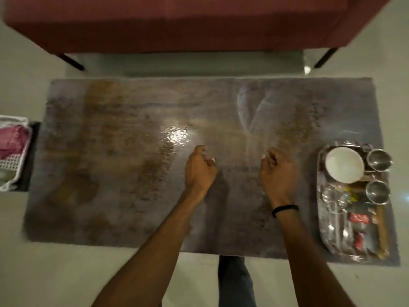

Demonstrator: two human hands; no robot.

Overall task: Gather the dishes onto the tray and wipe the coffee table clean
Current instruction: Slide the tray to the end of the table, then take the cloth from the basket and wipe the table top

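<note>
The bench (106, 156), a glossy top that seemed to let a grey rug show through, filled the middle of the view, with a lamp glare just left of centre. Both hands hovered low over it near the centre: the left hand (199, 168) at about 7 o'clock from the glare and the right hand (277, 171) beside it toward 3 o'clock, a dark band (284, 209) on that wrist. Each had its fingers loosely curled and gripped nothing, and no cloth was in either. The tray (321, 229) stood at the 3 o'clock end of the bench, close to the edge, probably parked there to leave the widest run of surface free for wiping. It carried a white bowl (344, 165) at its 12 o'clock end, two steel cups (379, 160) along its outer side, and clear glassware, red packets and a wooden stick (381, 229) toward 6 o'clock. No dishes showed elsewhere on the bench, so gathering looked complete and wiping looked like the remaining step. Pale curved streaks (250, 107) at about 1 o'clock suggested the top was not yet clean. Off the bench at 9 o'clock sat a white basket (11, 165) holding something pink (11, 138), possibly a cloth; blur left that unsure. A red sofa (177, 23) stood at 12 o'clock.
</note>
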